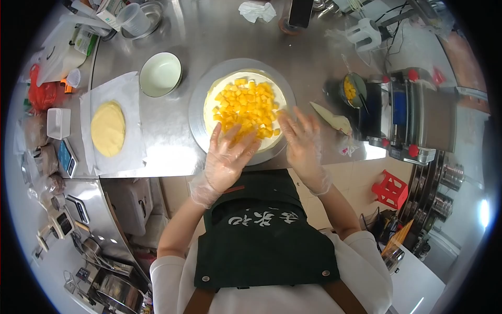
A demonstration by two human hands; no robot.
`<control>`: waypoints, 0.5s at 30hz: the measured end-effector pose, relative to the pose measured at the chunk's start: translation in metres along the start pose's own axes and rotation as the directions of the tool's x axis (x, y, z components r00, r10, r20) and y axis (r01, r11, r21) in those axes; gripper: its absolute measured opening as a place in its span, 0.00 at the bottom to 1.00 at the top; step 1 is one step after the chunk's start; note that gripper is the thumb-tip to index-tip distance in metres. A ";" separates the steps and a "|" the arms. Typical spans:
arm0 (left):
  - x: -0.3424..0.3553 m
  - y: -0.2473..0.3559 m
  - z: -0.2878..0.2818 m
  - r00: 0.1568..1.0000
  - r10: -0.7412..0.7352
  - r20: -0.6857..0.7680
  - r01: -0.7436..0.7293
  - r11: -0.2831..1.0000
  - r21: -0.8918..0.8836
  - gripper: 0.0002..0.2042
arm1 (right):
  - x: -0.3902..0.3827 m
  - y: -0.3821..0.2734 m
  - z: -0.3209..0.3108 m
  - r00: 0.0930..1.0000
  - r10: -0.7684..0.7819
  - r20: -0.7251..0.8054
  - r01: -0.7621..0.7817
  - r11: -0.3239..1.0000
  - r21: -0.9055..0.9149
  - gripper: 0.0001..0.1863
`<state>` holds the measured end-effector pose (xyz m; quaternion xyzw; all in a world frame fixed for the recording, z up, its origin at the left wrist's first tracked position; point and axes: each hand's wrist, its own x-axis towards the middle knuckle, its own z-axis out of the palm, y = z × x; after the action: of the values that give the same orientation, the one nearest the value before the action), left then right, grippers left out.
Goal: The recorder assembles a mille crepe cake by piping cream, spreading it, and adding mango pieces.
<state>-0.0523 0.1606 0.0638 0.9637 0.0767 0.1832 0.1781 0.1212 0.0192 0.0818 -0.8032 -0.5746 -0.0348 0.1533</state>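
A round cake layer (212, 104) topped with white cream lies on a round metal turntable (196, 123) in front of me. Yellow diced fruit (246, 99), which looks like mango, covers most of the cream. My left hand (228, 157), in a clear plastic glove, has its fingers spread over the near left of the fruit; whether the fingertips touch it is hard to tell. At the cake's right edge is my right hand (302, 144), gloved the same way, fingers apart and nothing seen in them.
Pale round pancakes (108, 129) lie stacked on white paper (130, 152) at left, near an enamel bowl (160, 75). To the right are a filled piping bag (332, 119), a bowl of diced fruit (357, 89) and a machine (400, 110). A red stool (390, 189) stands on the floor.
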 end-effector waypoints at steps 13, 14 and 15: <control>0.045 -0.030 -0.005 0.984 -0.108 -0.140 0.130 0.978 0.160 0.22 | 0.039 0.012 0.000 0.992 -0.125 0.027 0.126 0.990 -0.069 0.24; 0.053 -0.035 -0.005 0.976 -0.117 -0.182 0.152 0.970 0.191 0.22 | 0.045 0.010 0.001 0.991 -0.135 0.004 0.135 0.990 -0.052 0.23; 0.060 -0.039 -0.005 0.971 -0.123 -0.205 0.168 0.961 0.219 0.22 | 0.050 0.008 0.003 0.989 -0.144 -0.020 0.143 0.989 -0.035 0.23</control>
<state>-0.0017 0.2107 0.0734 0.9479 0.1853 0.2501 0.0679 0.1454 0.0637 0.0893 -0.7618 -0.6285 -0.0645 0.1433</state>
